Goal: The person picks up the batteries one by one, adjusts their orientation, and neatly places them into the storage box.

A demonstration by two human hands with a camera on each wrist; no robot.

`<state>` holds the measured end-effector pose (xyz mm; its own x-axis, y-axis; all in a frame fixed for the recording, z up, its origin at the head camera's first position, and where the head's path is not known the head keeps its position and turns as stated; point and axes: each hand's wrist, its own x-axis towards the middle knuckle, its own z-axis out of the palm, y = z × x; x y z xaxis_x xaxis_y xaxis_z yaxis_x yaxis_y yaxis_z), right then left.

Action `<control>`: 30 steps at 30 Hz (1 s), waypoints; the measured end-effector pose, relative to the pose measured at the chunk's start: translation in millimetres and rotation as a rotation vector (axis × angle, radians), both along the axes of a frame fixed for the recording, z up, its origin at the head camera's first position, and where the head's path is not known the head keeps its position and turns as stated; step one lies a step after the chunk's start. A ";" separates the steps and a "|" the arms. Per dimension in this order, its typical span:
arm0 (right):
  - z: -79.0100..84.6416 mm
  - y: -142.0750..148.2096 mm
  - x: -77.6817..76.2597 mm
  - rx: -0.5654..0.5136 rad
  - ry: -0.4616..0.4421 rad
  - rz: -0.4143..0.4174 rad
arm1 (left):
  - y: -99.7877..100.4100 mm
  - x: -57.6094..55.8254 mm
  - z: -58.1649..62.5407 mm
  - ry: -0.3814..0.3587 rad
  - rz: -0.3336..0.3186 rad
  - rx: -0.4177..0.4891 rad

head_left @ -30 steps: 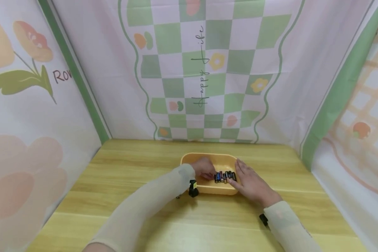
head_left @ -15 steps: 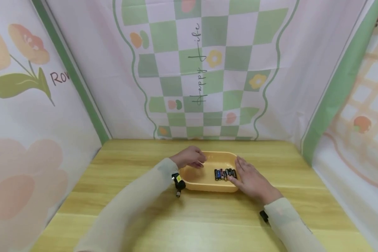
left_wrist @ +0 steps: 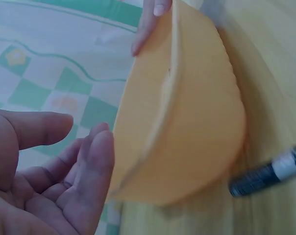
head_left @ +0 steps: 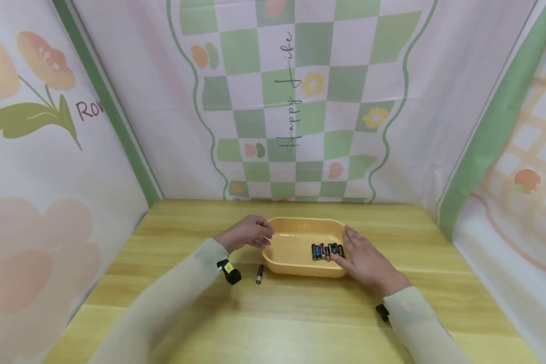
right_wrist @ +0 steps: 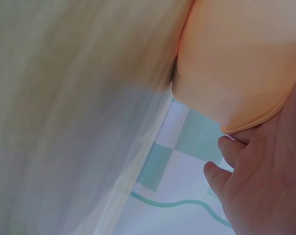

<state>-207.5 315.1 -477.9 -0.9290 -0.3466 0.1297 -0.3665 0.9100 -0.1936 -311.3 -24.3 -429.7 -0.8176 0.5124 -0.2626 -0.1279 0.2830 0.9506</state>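
A yellow-orange plastic basin (head_left: 300, 270) stands on the wooden table. Several small batteries (head_left: 320, 252) lie side by side in a row inside it, towards the right. My left hand (head_left: 249, 232) is at the basin's left end, its fingertips right at the rim; the left wrist view shows thumb and fingers apart with nothing between them. One loose black battery with a silvery end (left_wrist: 268, 171) lies on the table just outside the basin's front left corner. My right hand (head_left: 368, 263) rests on the right rim, fingers straight along it and thumb reaching inside near the batteries.
The wooden table (head_left: 273, 323) stretches out around the basin. A patterned curtain (head_left: 296, 101) hangs behind its back edge, and printed cloth panels flank both sides. Each wrist carries a small black camera (head_left: 229, 273) on a band.
My left hand has drawn out of the basin and moved left past its rim, uncovering the loose battery on the table. My right hand has stayed in place on the rim.
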 end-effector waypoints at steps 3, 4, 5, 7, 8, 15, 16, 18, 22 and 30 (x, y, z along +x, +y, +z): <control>0.4 0.9 -0.6 -0.003 -0.004 -0.001 | -14.4 1.0 -5.1 0.003 0.039 0.000; 0.3 1.2 -0.8 -0.003 -0.005 -0.002 | -19.0 2.3 -6.4 -0.001 0.051 -0.003; -0.1 1.6 -1.1 -0.003 -0.006 -0.003 | -23.4 3.5 -8.1 -0.002 0.058 -0.007; -0.8 2.4 -1.2 -0.004 -0.013 -0.005 | -31.2 6.5 -12.5 -0.024 0.069 -0.012; -1.1 2.8 -1.2 -0.003 -0.015 -0.006 | -34.6 8.6 -14.8 -0.033 0.071 -0.019; -0.5 5.3 -1.9 -0.001 -0.012 -0.009 | -51.6 17.5 -37.6 -0.036 0.037 -0.061; -0.1 5.2 -2.0 -0.002 -0.013 -0.009 | -52.7 18.3 -39.9 -0.035 0.038 -0.075; 0.5 4.7 -2.2 -0.004 -0.012 -0.007 | -54.2 20.4 -43.0 -0.027 0.035 -0.112; 0.4 3.8 -1.8 -0.006 -0.012 -0.006 | -52.5 28.7 -47.0 -0.031 0.026 -0.151; -2.4 2.1 -2.4 -0.011 -0.020 -0.009 | -47.4 38.5 -60.2 -0.038 0.032 -0.174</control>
